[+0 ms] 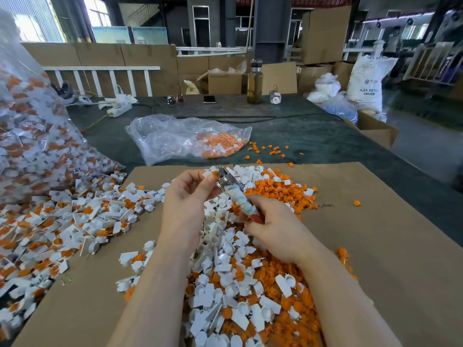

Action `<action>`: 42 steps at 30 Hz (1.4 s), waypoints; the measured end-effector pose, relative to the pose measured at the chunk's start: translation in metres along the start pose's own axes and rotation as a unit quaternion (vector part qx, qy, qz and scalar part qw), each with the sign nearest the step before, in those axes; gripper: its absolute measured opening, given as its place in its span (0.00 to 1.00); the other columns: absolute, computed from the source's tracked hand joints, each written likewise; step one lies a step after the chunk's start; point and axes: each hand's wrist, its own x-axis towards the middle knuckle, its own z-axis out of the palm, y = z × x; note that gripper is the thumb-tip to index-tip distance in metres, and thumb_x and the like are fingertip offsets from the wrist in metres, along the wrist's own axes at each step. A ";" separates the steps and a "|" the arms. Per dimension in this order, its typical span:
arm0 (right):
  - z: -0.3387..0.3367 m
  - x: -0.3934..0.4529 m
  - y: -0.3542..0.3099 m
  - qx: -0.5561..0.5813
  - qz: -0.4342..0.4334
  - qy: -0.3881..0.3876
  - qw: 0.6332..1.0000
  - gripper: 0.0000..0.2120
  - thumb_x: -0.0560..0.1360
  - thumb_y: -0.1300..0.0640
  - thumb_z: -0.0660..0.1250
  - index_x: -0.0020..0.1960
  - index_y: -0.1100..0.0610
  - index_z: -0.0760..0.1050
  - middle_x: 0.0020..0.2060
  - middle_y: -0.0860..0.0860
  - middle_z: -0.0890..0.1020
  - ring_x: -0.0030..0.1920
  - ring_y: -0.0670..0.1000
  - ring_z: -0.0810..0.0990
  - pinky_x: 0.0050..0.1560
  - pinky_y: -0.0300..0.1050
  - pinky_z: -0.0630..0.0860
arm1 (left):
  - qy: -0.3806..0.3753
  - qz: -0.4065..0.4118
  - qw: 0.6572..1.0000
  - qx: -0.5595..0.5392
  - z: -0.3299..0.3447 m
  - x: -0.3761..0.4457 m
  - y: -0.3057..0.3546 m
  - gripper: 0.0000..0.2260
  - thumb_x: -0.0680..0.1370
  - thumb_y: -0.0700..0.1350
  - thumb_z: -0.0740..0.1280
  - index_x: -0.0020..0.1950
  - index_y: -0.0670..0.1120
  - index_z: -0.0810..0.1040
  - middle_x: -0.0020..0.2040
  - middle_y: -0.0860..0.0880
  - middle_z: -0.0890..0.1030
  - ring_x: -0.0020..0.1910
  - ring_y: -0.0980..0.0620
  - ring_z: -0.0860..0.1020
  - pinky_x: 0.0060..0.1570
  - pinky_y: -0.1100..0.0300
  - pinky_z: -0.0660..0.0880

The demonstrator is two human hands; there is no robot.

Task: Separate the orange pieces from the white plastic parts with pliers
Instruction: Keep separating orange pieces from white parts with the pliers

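Left hand (186,189) pinches a white part (209,172) with its orange piece (215,174) at the pliers (234,187) tip; right hand (269,221) grips the handles. Progress — separated pile (250,284) sizeable; unsorted heap (62,221) and full bag (30,134) remain — task far from finished.

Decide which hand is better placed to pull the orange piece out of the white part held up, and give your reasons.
The right hand: it grips the pliers, whose head meets the orange piece. The left hand only pinches the white part.
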 end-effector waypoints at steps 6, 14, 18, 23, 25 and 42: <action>0.002 0.000 0.001 -0.003 0.002 0.005 1.000 0.07 0.75 0.60 0.63 0.51 0.52 0.76 0.39 0.49 0.80 0.37 0.51 0.78 0.40 0.57 0.78 | 0.004 -0.008 1.000 -0.003 0.002 -0.002 0.002 0.07 0.78 0.35 0.67 0.42 0.44 0.78 0.31 0.56 0.81 0.31 0.60 0.79 0.38 0.68 0.77; 0.006 0.002 0.005 -0.043 -0.004 0.026 0.999 0.06 0.74 0.59 0.63 0.44 0.47 0.72 0.35 0.45 0.76 0.34 0.47 0.75 0.33 0.49 0.73 | 0.024 -0.067 0.996 -0.047 -0.001 -0.002 0.005 0.03 0.77 0.37 0.69 0.43 0.42 0.79 0.33 0.53 0.83 0.33 0.58 0.81 0.39 0.65 0.80; 0.007 0.004 0.011 -0.066 0.013 0.075 0.995 0.04 0.76 0.56 0.63 0.46 0.47 0.71 0.33 0.44 0.76 0.32 0.45 0.74 0.30 0.41 0.67 | 0.132 -0.185 0.958 -0.174 -0.017 0.003 0.007 0.05 0.77 0.43 0.70 0.49 0.42 0.82 0.42 0.47 0.87 0.41 0.54 0.86 0.38 0.64 0.82; 0.003 0.007 0.019 -0.105 0.055 0.167 0.979 0.02 0.78 0.52 0.63 0.47 0.47 0.71 0.34 0.42 0.75 0.32 0.44 0.74 0.29 0.37 0.63 | 0.275 -0.226 0.860 -0.365 -0.047 0.016 0.011 0.06 0.81 0.42 0.65 0.55 0.43 0.79 0.39 0.47 0.87 0.40 0.54 0.86 0.40 0.63 0.82; 0.001 0.008 0.022 -0.120 0.073 0.196 0.971 0.05 0.78 0.51 0.64 0.44 0.46 0.69 0.33 0.41 0.74 0.32 0.43 0.73 0.28 0.35 0.62 | 0.302 -0.217 0.826 -0.423 -0.057 0.020 0.010 0.07 0.82 0.41 0.63 0.57 0.42 0.79 0.40 0.46 0.87 0.39 0.54 0.86 0.41 0.62 0.82; 0.002 0.009 0.029 -0.209 0.125 0.137 0.960 0.09 0.76 0.46 0.65 0.41 0.47 0.69 0.35 0.43 0.75 0.34 0.44 0.73 0.28 0.40 0.66 | 0.157 -0.210 0.963 -0.068 -0.041 0.013 0.012 0.06 0.75 0.44 0.73 0.52 0.49 0.83 0.39 0.55 0.86 0.41 0.58 0.81 0.41 0.62 0.77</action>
